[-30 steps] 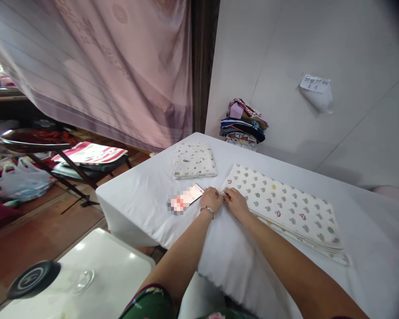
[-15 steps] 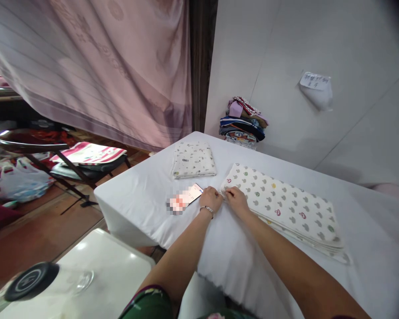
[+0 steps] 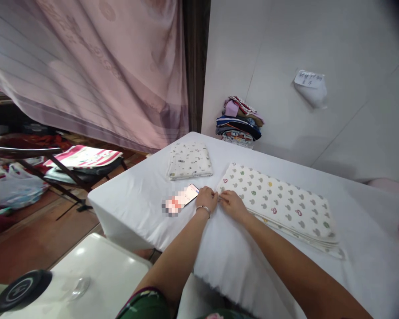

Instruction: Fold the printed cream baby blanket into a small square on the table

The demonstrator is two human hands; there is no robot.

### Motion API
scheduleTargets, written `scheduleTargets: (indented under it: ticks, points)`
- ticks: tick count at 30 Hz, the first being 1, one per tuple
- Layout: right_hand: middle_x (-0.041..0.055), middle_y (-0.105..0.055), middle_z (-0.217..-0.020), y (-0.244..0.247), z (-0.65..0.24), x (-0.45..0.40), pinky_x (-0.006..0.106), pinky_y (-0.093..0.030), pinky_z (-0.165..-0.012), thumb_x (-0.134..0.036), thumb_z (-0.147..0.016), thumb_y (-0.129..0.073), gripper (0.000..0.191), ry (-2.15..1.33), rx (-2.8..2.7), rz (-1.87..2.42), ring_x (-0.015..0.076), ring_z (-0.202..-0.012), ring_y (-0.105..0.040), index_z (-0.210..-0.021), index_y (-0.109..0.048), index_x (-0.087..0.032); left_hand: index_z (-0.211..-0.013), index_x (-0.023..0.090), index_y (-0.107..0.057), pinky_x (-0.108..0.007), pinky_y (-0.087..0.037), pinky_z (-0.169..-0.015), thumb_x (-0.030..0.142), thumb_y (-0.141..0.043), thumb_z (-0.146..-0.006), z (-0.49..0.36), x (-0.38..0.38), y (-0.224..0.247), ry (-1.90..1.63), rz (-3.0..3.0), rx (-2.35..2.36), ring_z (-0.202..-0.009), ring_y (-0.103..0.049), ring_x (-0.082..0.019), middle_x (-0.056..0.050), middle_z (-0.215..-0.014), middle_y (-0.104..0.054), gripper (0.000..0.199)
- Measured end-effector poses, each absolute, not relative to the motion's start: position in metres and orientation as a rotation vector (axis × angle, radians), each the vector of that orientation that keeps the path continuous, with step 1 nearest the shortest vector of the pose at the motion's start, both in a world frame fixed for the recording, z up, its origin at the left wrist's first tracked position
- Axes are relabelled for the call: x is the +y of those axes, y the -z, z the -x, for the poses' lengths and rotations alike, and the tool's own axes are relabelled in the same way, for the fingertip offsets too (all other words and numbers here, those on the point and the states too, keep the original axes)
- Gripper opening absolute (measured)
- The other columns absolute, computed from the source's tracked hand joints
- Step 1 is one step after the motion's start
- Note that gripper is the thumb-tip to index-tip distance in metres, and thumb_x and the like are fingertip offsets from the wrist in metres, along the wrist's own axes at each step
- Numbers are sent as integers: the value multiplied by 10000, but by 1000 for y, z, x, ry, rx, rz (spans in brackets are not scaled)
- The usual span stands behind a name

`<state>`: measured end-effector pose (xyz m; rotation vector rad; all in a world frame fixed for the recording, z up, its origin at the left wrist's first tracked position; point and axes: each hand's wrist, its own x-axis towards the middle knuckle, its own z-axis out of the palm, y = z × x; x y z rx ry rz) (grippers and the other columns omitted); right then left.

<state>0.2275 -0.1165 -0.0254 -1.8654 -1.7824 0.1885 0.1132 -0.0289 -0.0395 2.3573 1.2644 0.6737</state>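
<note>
A long folded white cloth (image 3: pixel 279 199) with grey, red, green and yellow mushroom-like prints lies in layers on the table. At its near left corner, my left hand (image 3: pixel 207 199) and my right hand (image 3: pixel 232 204) meet, fingers closed in pinches on the cloth's edge. Just left of my left hand lies a phone (image 3: pixel 190 194) with a lit screen, partly blurred out. Beyond the phone rests a smaller folded white cloth (image 3: pixel 190 160) with small dark prints.
A white sheet covers the table (image 3: pixel 129 195). Behind it, a pile of folded clothes (image 3: pixel 239 122) stands against the wall. A white stool-like surface (image 3: pixel 103 270) with a black round lid (image 3: pixel 23 290) is at lower left, near a chair (image 3: pixel 83 164). A pink curtain (image 3: pixel 129 75) hangs at the back.
The view has shifted slightly to the right. Both hands stay at the same corner of the mushroom-print cloth, their fingers a little closer together; the cloths and phone keep their places.
</note>
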Motion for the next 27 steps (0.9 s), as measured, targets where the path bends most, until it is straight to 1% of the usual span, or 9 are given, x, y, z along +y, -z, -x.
scheduleTargets:
  ticks: [2, 4, 8, 11, 15, 21, 23, 24, 27]
  points:
    - [43, -598, -1015, 21, -236, -130, 287, -394, -875, -150, -813, -441, 246, -158, -1751, 1794, 159, -975, -506, -922, -653, -212, -673, 179, -548, -314, -382, -805, 302, -484, -808, -113, -28, 41, -664, -2376, 1256, -875, -477, -197, -55, -820, -552, 193]
    - [60, -596, -1048, 17, -249, -150, 309, -390, -902, -166, -832, -415, 264, -47, -1712, 1799, 169, -1001, -504, -954, -647, -197, -664, 182, -542, -310, -382, -798, 305, -476, -808, -112, -26, 42, -663, -2375, 1250, -872, -474, -196, -53, -827, -553, 200]
    - [91, -596, -1078, 18, -273, -203, 379, -406, -900, -217, -844, -404, 290, 70, -1740, 1981, 209, -1012, -516, -1026, -629, -192, -669, 186, -538, -307, -386, -797, 311, -467, -801, -112, -25, 42, -649, -2351, 1270, -881, -470, -199, -52, -848, -560, 195]
    - [78, -552, -1201, 26, -292, -251, 399, -386, -943, -259, -855, -392, 338, 60, -1826, 2048, 217, -1093, -495, -1130, -584, -223, -715, 186, -552, -306, -390, -805, 302, -469, -793, -112, -25, 39, -638, -2339, 1293, -887, -478, -200, -51, -864, -572, 163]
    - [76, -533, -1244, 42, -332, -327, 427, -358, -975, -323, -846, -390, 386, 176, -1628, 2297, 239, -1149, -474, -1189, -552, -248, -785, 187, -577, -301, -394, -819, 289, -462, -787, -112, -25, 35, -642, -2353, 1293, -908, -498, -201, -52, -900, -595, 154]
    - [65, -526, -1261, 50, -385, -444, 473, -277, -1024, -345, -831, -385, 396, 256, -1340, 2545, 235, -1211, -425, -1173, -557, -245, -836, 180, -616, -316, -409, -826, 312, -441, -774, -114, -20, 30, -575, -2382, 1269, -926, -541, -224, -79, -926, -622, 227]
    - [83, -557, -1222, 49, -391, -470, 446, -321, -1004, -354, -819, -400, 395, 237, -1137, 2557, 235, -1203, -435, -1142, -580, -215, -866, 178, -623, -329, -413, -827, 334, -436, -772, -116, -16, 30, -554, -2387, 1270, -930, -552, -237, -89, -943, -626, 261]
    - [93, -577, -1191, 49, -393, -480, 418, -359, -979, -355, -813, -405, 395, 220, -999, 2539, 232, -1170, -469, -1125, -590, -199, -885, 175, -624, -331, -415, -827, 343, -436, -772, -117, -14, 30, -541, -2399, 1250, -933, -555, -241, -94, -956, -627, 277]
    - [98, -635, -1080, 46, -394, -493, 353, -446, -877, -366, -792, -428, 385, 135, -574, 2406, 215, -986, -589, -1062, -617, -167, -941, 163, -622, -330, -424, -812, 354, -434, -773, -119, -12, 27, -519, -2409, 1251, -925, -563, -244, -102, -988, -621, 316]
